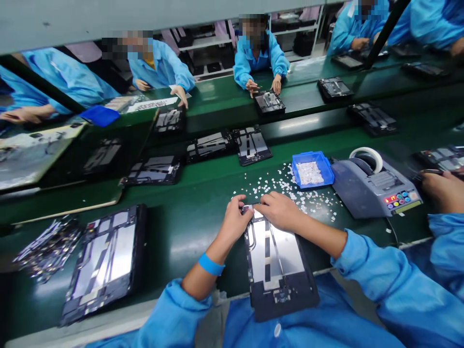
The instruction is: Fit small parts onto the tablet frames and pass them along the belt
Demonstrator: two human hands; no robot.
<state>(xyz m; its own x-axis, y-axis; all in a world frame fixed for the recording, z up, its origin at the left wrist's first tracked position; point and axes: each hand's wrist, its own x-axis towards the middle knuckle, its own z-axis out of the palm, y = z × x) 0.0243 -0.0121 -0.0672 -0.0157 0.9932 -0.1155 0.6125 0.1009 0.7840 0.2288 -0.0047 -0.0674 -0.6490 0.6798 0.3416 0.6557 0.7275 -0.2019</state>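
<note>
Working one open tablet chassis [277, 263] at the near edge of the green bench [188, 227], hanging partly over the lip. Left hand [235, 222] and right hand [281, 209] both pressing down on its top edge, fingertips curled onto the frame; can't tell if anything small is pinched between them. Sitting just left: a second identical chassis [105, 263], and a pile of shiny strips [49, 249] beyond it. Holding small white pads: one blue bin [312, 169], with dozens more white pads [290, 188] scattered loose on the bench just past the hands. Standing right of the bin: one grey tape dispenser [375, 191] carrying a white roll, coloured keypad on its front, lettering too small to read. Riding the belt [217, 121] behind: roughly nine more chassis. Working along the far side and at right: several people in blue coats.
</note>
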